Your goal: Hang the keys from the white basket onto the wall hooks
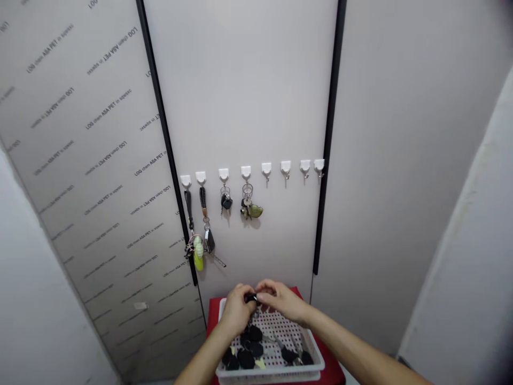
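Both hands meet above a white perforated basket [316, 359] holding several black keys and fobs [245, 357]. My left hand [236, 308] and my right hand [280, 299] are closed together on a small black key fob [251, 298], held just over the basket's far end. On the wall above runs a row of white hooks [285, 168]. The four left hooks carry key sets: a yellow-green charm [197, 253], a strap with a car key [208, 238], a black fob [226, 201] and a brass fish-shaped charm [252, 210]. The four right hooks are bare.
The basket sits on a red surface [329, 373] against the grey wall panel. Black vertical strips [326, 160] frame the panel. A film-covered metal panel with printed text [88, 160] stands to the left, a pale wall [473, 267] to the right.
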`<control>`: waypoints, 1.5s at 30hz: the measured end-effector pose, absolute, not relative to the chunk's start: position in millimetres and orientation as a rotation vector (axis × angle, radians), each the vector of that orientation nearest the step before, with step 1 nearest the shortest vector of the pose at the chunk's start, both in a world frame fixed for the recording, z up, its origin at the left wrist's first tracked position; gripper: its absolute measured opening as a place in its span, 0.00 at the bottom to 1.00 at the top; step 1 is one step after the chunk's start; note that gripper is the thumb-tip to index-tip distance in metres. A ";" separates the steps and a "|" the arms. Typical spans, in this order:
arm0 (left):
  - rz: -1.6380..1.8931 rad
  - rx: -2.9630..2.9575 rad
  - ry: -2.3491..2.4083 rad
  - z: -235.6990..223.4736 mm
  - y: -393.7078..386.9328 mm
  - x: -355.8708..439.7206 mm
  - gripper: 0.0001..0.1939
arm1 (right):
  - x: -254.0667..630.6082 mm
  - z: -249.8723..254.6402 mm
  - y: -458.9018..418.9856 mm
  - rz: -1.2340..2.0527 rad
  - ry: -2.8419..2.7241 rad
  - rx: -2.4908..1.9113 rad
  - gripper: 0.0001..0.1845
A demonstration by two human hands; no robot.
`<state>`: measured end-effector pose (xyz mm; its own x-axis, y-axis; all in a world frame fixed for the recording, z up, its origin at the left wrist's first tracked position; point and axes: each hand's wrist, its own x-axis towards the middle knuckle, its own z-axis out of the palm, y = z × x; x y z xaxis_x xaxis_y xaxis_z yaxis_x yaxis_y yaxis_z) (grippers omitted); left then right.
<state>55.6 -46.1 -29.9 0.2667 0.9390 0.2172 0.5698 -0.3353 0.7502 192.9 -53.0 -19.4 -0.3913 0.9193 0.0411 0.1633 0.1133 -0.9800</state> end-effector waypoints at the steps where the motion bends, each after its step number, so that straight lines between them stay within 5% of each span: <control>1: 0.894 2.036 1.350 -28.6 -46.8 55.7 0.09 | 194.2 -19.9 -53.0 1.450 -1.612 -1.056 0.16; 4: 0.935 2.120 1.317 -25.2 -48.7 57.3 0.11 | 197.9 -22.7 -49.3 1.584 -1.463 -1.053 0.21; 10: 0.814 2.176 1.112 -15.5 -50.5 61.6 0.12 | 201.0 -27.7 -45.4 1.316 -1.639 -1.049 0.05; 18: 0.866 2.299 1.102 1.6 -45.8 58.9 0.12 | 202.3 -26.2 -48.6 1.329 -1.643 -1.141 0.06; 24: 0.991 2.703 1.201 29.5 -43.9 56.1 0.10 | 205.8 22.1 -39.0 1.061 -1.661 -1.186 0.08; 30: 1.350 2.411 1.106 52.6 -44.1 64.7 0.11 | 203.5 63.2 -29.2 0.606 -1.738 -1.242 0.07; 39: 1.503 1.867 1.014 103.7 -7.9 84.3 0.11 | 202.6 133.5 -10.6 0.729 -1.320 -1.071 0.07; 45: 1.636 1.949 1.093 145.2 -2.2 98.8 0.12 | 207.5 168.8 21.8 0.520 -1.127 -0.943 0.10</control>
